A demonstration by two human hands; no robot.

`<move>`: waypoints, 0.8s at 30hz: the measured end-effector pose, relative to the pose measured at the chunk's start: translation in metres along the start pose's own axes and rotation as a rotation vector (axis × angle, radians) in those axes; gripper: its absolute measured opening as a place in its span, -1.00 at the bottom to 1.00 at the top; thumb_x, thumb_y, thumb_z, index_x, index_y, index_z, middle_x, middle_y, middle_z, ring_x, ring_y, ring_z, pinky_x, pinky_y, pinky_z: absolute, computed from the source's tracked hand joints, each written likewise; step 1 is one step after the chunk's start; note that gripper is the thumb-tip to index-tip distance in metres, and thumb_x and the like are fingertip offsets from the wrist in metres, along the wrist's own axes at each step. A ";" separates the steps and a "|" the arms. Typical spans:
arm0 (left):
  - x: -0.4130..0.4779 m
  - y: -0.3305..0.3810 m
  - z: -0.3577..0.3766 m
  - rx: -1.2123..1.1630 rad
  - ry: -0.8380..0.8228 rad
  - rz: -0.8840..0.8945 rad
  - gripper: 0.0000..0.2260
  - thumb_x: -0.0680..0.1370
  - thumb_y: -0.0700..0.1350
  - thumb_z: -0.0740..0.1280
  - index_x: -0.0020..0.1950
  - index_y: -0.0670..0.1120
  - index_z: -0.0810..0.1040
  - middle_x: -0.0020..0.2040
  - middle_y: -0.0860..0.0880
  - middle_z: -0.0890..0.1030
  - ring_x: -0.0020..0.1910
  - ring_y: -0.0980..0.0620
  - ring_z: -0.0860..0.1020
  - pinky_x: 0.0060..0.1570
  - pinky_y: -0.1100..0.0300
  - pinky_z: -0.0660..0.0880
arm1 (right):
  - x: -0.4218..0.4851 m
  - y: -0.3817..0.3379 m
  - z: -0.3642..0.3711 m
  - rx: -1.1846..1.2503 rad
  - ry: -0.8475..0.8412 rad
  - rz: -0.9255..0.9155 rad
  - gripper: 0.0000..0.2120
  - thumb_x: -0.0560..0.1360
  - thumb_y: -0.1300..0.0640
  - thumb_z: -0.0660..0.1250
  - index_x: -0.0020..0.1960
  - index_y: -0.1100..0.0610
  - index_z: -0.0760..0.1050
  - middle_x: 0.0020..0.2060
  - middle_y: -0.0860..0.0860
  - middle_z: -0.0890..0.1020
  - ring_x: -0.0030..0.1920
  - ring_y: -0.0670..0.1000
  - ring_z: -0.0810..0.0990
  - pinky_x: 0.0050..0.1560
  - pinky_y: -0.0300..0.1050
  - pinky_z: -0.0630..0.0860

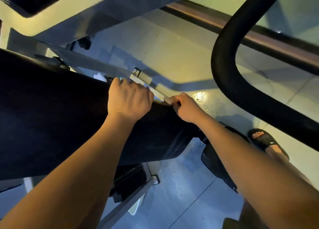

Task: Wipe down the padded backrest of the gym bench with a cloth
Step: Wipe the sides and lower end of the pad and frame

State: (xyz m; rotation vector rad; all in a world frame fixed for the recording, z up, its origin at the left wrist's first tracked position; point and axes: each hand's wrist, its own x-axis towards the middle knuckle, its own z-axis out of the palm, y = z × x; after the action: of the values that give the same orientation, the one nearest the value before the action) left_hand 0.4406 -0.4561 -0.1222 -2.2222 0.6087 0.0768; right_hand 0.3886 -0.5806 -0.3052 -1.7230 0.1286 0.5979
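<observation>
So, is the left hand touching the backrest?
Touching. The head view shows the left hand lying on the black backrest, fingers curled over its far edge.

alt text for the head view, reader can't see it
Two bare hands reach over a black padded backrest: the left hand curls its fingers over the far edge, and the right hand is curled at that edge near the corner. A foot in a black sandal stands on the pale floor.

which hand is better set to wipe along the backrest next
Left, probably. The left hand is curled over the far edge of the backrest, with a long run of pad beside it. The right hand sits at the end corner, pinching a pale strip.
</observation>
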 end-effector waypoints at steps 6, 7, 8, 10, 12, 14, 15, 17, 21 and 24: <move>0.003 0.002 0.017 -0.037 0.117 0.004 -0.60 0.62 -0.03 0.16 -0.43 -0.05 0.32 -0.48 -0.08 0.48 -0.40 -0.05 0.36 -0.18 0.05 0.23 | 0.014 0.111 -0.005 -0.075 0.030 0.504 -0.74 0.67 0.04 0.20 0.20 0.08 0.62 0.09 0.16 0.66 0.10 0.22 0.61 0.18 0.03 0.52; 0.003 0.002 0.017 -0.041 0.142 0.010 -0.61 0.61 -0.04 0.16 -0.43 -0.05 0.29 -0.49 -0.08 0.46 -0.40 -0.04 0.32 -0.19 0.05 0.20 | 0.017 0.108 -0.003 -0.038 0.023 0.494 -0.74 0.67 0.06 0.20 0.20 0.12 0.62 0.06 0.16 0.66 0.07 0.21 0.62 0.10 -0.03 0.50; 0.004 0.002 0.017 -0.043 0.166 0.009 -0.61 0.61 -0.04 0.16 -0.43 -0.05 0.26 -0.50 -0.08 0.43 -0.40 -0.04 0.30 -0.19 0.05 0.19 | 0.020 0.100 -0.001 0.011 0.021 0.434 -0.74 0.67 0.08 0.20 0.20 0.12 0.62 0.01 0.13 0.66 0.00 0.15 0.62 0.01 -0.09 0.50; 0.003 0.002 0.017 -0.051 0.174 0.003 -0.60 0.61 -0.04 0.15 -0.43 -0.05 0.24 -0.49 -0.05 0.34 -0.40 -0.04 0.29 -0.18 0.05 0.17 | 0.022 0.080 0.001 0.094 0.024 0.303 -0.77 0.67 0.11 0.21 0.17 0.06 0.63 -0.14 -0.02 0.64 -0.22 -0.08 0.55 -0.22 -0.21 0.43; 0.002 0.004 0.018 -0.075 0.169 0.007 -0.58 0.62 -0.04 0.15 -0.44 -0.04 0.20 -0.48 -0.04 0.29 -0.39 -0.04 0.30 -0.17 0.04 0.17 | 0.018 0.072 0.001 0.093 0.004 0.224 -0.78 0.67 0.13 0.21 0.18 0.05 0.62 -0.26 -0.15 0.60 -0.30 -0.19 0.46 -0.31 -0.28 0.35; 0.002 0.004 0.017 -0.085 0.186 0.003 -0.58 0.62 -0.05 0.16 -0.43 -0.03 0.17 -0.48 -0.03 0.27 -0.39 -0.04 0.29 -0.17 0.05 0.16 | 0.015 0.083 0.002 0.080 -0.001 0.252 -0.77 0.66 0.08 0.23 0.20 0.07 0.62 -0.35 -0.16 0.63 -0.27 -0.09 0.56 -0.21 -0.20 0.46; 0.002 0.004 0.016 -0.083 0.201 -0.004 -0.59 0.62 -0.06 0.17 -0.42 -0.04 0.18 -0.48 -0.04 0.26 -0.39 -0.04 0.28 -0.17 0.05 0.15 | 0.014 0.092 0.001 0.069 0.009 0.294 -0.76 0.66 0.02 0.24 0.21 0.05 0.62 -0.29 -0.09 0.68 -0.18 0.01 0.63 -0.09 -0.14 0.53; 0.002 0.003 0.017 -0.064 0.217 -0.014 -0.62 0.61 -0.06 0.17 -0.40 -0.04 0.22 -0.50 -0.06 0.31 -0.39 -0.04 0.26 -0.18 0.06 0.15 | 0.012 0.113 -0.006 0.002 0.019 0.430 -0.69 0.66 -0.08 0.22 0.23 0.06 0.61 0.00 0.11 0.69 0.09 0.19 0.64 0.10 -0.05 0.50; 0.003 0.004 0.020 -0.010 0.186 -0.025 -0.63 0.61 -0.05 0.15 -0.39 -0.05 0.28 -0.50 -0.08 0.44 -0.38 -0.05 0.27 -0.19 0.06 0.14 | 0.015 0.127 -0.006 0.055 -0.028 0.515 -0.70 0.70 0.12 0.16 0.31 0.18 0.56 0.04 0.12 0.56 0.15 0.17 0.56 0.04 -0.12 0.30; 0.002 0.005 0.019 -0.017 0.191 -0.029 -0.63 0.61 -0.05 0.16 -0.41 -0.05 0.27 -0.50 -0.05 0.31 -0.39 -0.04 0.28 -0.19 0.06 0.15 | 0.023 0.108 -0.005 0.157 0.009 0.380 -0.79 0.66 -0.05 0.23 0.12 -0.05 0.62 -0.25 -0.06 0.52 -0.28 -0.08 0.41 -0.24 -0.22 0.29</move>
State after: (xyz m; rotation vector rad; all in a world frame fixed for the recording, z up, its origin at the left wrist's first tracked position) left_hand 0.4425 -0.4457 -0.1382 -2.2704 0.6807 -0.1471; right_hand 0.3668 -0.6067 -0.4107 -1.5581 0.5044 0.8343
